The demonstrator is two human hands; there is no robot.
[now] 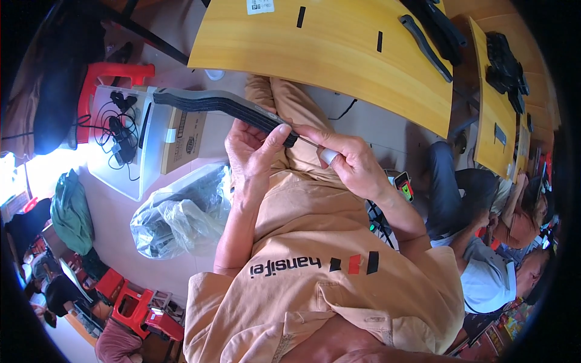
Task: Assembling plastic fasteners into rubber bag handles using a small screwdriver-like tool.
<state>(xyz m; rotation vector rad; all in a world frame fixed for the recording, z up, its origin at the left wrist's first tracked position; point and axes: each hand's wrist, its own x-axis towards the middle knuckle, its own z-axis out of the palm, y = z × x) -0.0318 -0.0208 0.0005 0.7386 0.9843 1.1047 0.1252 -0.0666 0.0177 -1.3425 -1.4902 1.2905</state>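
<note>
A long, curved black strip with ridged sides and a grey upper face (224,104) is held over my lap, its far end pointing left. My left hand (249,148) grips it near its right end, thumb on top and fingers beneath. Close to that end, my right hand (360,163) pinches a thin, dark metal rod (308,142) between thumb and forefinger. The rod's tip meets the end of the strip; whether it goes inside cannot be made out. A white band (328,156) wraps a digit of the right hand.
Ahead is a yellow table (315,45) bearing a similar curved black piece (423,48). On the left stand a translucent bin (115,172) with black cables, a cardboard box (184,142) and a red stool (91,75). A clear plastic bag (181,218) lies nearby. Other people sit at right.
</note>
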